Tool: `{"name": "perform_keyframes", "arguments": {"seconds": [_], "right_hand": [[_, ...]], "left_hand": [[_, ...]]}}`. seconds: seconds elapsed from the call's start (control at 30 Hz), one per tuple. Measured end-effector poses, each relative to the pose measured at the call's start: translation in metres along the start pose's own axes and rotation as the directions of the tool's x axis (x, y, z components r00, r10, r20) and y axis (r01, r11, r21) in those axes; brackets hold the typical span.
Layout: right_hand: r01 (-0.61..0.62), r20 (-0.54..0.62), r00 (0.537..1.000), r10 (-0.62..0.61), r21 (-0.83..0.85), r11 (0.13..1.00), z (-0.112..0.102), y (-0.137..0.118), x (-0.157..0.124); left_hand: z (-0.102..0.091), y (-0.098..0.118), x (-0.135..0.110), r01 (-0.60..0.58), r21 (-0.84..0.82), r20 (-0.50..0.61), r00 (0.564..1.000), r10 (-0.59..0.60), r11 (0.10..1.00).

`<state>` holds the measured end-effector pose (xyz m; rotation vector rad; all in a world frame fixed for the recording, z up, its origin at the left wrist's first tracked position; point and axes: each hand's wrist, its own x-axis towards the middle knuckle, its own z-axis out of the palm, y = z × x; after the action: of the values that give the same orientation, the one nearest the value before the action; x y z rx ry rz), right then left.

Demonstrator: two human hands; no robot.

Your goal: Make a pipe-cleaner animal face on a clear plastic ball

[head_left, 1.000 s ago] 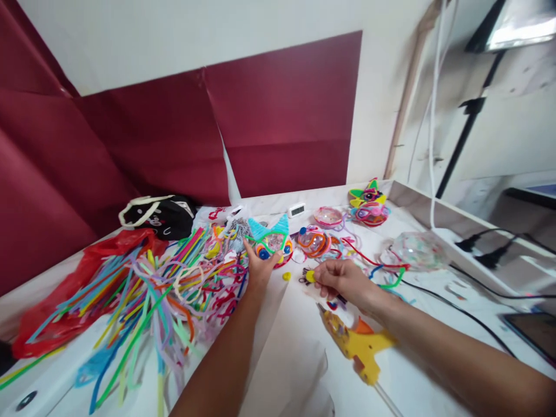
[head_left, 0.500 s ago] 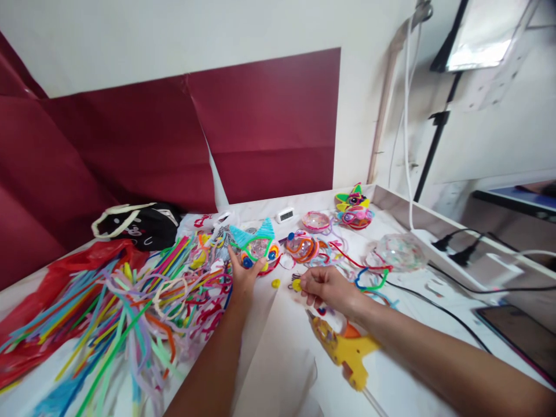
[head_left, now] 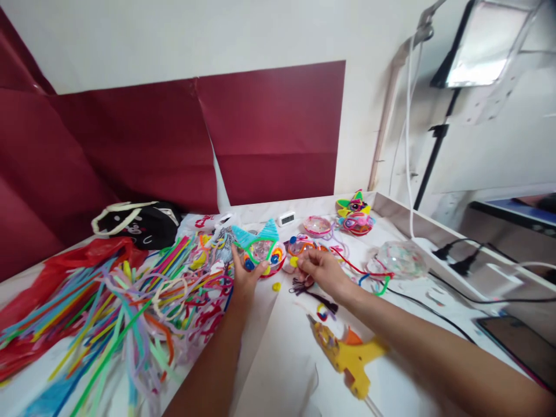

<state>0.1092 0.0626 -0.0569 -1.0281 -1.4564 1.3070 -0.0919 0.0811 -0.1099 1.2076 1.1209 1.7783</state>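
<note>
My left hand [head_left: 247,279] grips a pipe-cleaner animal face [head_left: 262,250] by its lower edge, thumb in front and fingers at its left side. The face has two blue pointed ears, a green outline and round blue-and-orange eyes. Just to its right, my right hand [head_left: 320,271] pinches a small round yellow piece [head_left: 294,262] between thumb and fingertips, apart from the face. Another small yellow piece [head_left: 276,286] lies on the table below the face. Dark thin strands [head_left: 310,291] lie under my right hand. A yellow glue gun [head_left: 350,356] rests nearer to me.
Loose pipe cleaners [head_left: 130,313] cover the left side, partly on a red plastic bag [head_left: 102,255]. Behind are a black pouch [head_left: 145,226], a small digital timer [head_left: 286,219] and another finished face [head_left: 355,213]. A power strip [head_left: 460,263], cables and a phone [head_left: 516,344] occupy the right.
My right hand has lifted the yellow piece up and away from the dark strands, uncovering more of them. My left hand still holds the face. The view has tilted slightly upward.
</note>
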Motion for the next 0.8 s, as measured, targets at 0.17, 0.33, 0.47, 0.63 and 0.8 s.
{"name": "perform_keyframes", "arguments": {"seconds": [0.17,0.33,0.47,0.63,0.8], "right_hand": [[0.161,-0.045,0.985,-0.165,-0.085,0.983,-0.002,0.0,0.018],[0.226,-0.092,0.965,-0.244,-0.168,0.96,-0.001,0.006,0.036],[0.251,-0.113,0.953,-0.281,-0.222,0.942,-0.002,0.008,0.043],[0.275,-0.121,0.942,-0.313,-0.258,0.926,-0.002,0.008,0.047],[0.283,-0.123,0.938,-0.323,-0.262,0.923,-0.002,0.011,0.049]], "left_hand": [[0.004,0.007,-0.005,-0.021,-0.088,0.041,0.999,0.025,0.996],[0.005,0.01,-0.009,-0.024,-0.147,0.083,0.996,0.037,0.989],[0.005,0.012,-0.011,-0.028,-0.171,0.116,0.992,0.049,0.985],[0.005,0.014,-0.012,-0.023,-0.165,0.135,0.99,0.046,0.986],[0.007,0.013,-0.013,-0.046,-0.152,0.135,0.989,0.067,0.987]]}}
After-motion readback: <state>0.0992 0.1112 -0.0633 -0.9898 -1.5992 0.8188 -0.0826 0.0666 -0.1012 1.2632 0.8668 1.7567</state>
